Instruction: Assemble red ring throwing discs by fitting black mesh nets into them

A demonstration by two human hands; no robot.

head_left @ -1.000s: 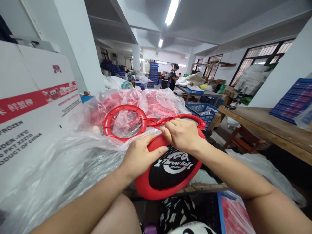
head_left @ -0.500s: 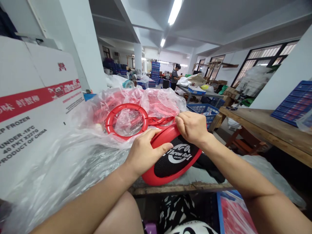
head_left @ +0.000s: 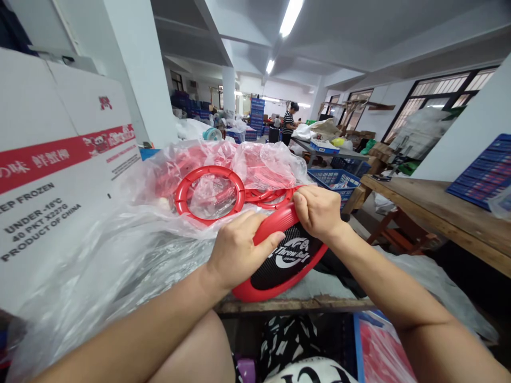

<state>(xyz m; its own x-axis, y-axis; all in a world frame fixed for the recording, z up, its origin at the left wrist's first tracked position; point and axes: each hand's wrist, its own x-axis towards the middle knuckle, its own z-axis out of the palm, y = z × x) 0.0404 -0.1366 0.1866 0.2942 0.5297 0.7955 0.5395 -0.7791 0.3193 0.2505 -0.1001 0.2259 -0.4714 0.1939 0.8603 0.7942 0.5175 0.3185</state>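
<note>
A round throw-ball paddle (head_left: 293, 250) with a red rim and black mesh printed "Throw Ball" stands tilted at the table's front edge. My left hand (head_left: 239, 247) grips its upper left rim, the thumb lying over the mesh. At the upper right of the rim, my right hand (head_left: 321, 213) is closed with its fingers wrapped round the edge. Just beyond lies a loose red plastic ring (head_left: 181, 197) on clear plastic. More red rings (head_left: 275, 198) lie partly behind the paddle, by the mouth of a plastic bag (head_left: 275, 165) full of red parts.
A white printed carton (head_left: 59, 175) stands at the left. Clear plastic sheeting (head_left: 131, 266) covers the table's left part. A blue crate (head_left: 337, 180) and a wooden table (head_left: 431, 207) are to the right. Below sits a blue-edged bin (head_left: 360, 346) with red parts. A person (head_left: 288, 125) stands farther back.
Both hands keep their grip on the rim. The paddle has tipped slightly, and the view has shifted a little. The ring on the plastic lies as before.
</note>
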